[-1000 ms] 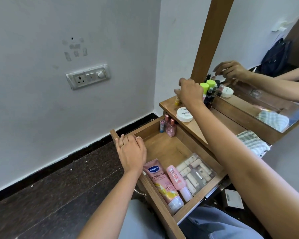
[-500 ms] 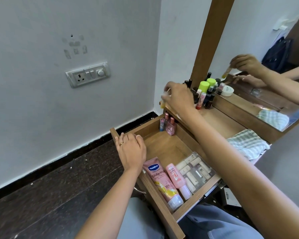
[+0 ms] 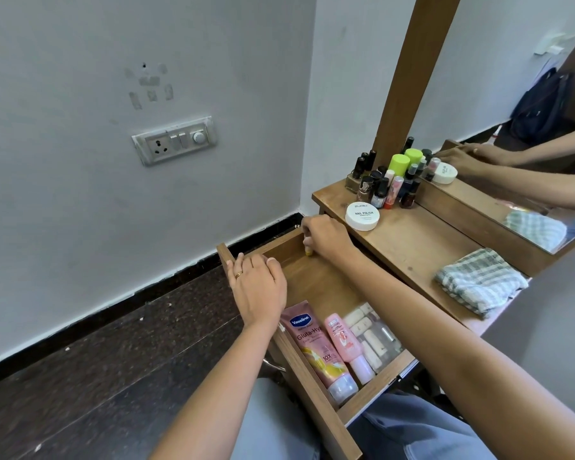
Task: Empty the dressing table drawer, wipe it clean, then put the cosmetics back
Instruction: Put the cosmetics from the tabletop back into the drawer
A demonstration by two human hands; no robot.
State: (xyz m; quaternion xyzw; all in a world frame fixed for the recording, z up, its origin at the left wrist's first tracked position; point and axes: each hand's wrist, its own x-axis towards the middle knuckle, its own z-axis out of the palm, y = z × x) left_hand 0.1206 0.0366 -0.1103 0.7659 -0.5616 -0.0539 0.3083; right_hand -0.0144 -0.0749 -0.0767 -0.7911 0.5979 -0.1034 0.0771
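Note:
The wooden drawer [image 3: 316, 280] is pulled out. A pink Vaseline tube [image 3: 316, 346], a small pink bottle [image 3: 342, 340] and a clear case of small tubes [image 3: 375, 336] lie at its near end. My left hand [image 3: 258, 287] holds the drawer's left rim, fingers curled over it. My right hand [image 3: 326, 239] reaches into the far left corner and pinches a small yellow-tipped cosmetic [image 3: 308, 252], hiding whatever stands there. Several nail polish bottles [image 3: 382, 184] and a white nail polish remover jar [image 3: 362, 215] stand on the table top [image 3: 419, 247].
A checked cloth [image 3: 478, 280] lies folded on the table top to the right. The mirror [image 3: 512, 94] rises behind the bottles. A wall with a socket plate [image 3: 175, 141] is close on the left, above dark floor [image 3: 113, 360].
My right hand came down from the bottles on the table top into the drawer's far left corner, carrying a small cosmetic. My left hand stayed on the rim.

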